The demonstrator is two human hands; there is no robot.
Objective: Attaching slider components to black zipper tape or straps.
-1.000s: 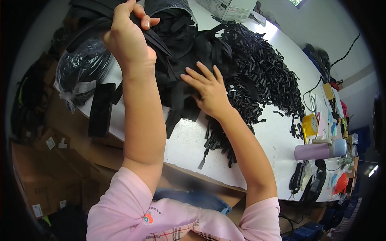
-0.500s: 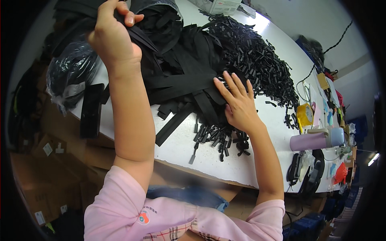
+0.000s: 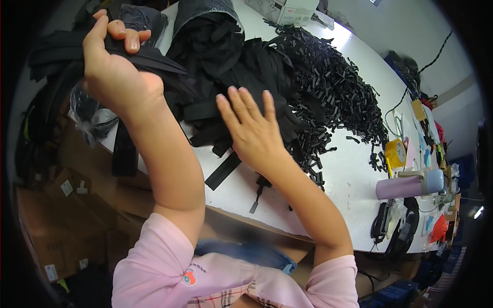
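Raised at the upper left, my left hand point(image 3: 115, 72) is closed around a bundle of flat black fabric strips point(image 3: 56, 54). The ends of the bundle stick out on both sides of the fingers. My right hand point(image 3: 254, 128) lies palm down with its fingers stretched out over a loose heap of black strips point(image 3: 262, 66); what is under the palm is hidden. Behind the heap, more black strips fill a plastic bag point(image 3: 179, 23). A large spread of small black pieces point(image 3: 334, 87) covers the table to the right of the heap.
The white table point(image 3: 354, 174) has its near edge in front of me. At its right stand a lilac bottle point(image 3: 398, 188), a yellow tape roll point(image 3: 395, 153) and black straps point(image 3: 403, 226). A white box point(image 3: 285, 11) is at the back. Cardboard boxes point(image 3: 67, 226) stand at lower left.
My left hand has moved left and slightly down with the strips. My right hand has slid left across the heap, and the strips there have shifted.
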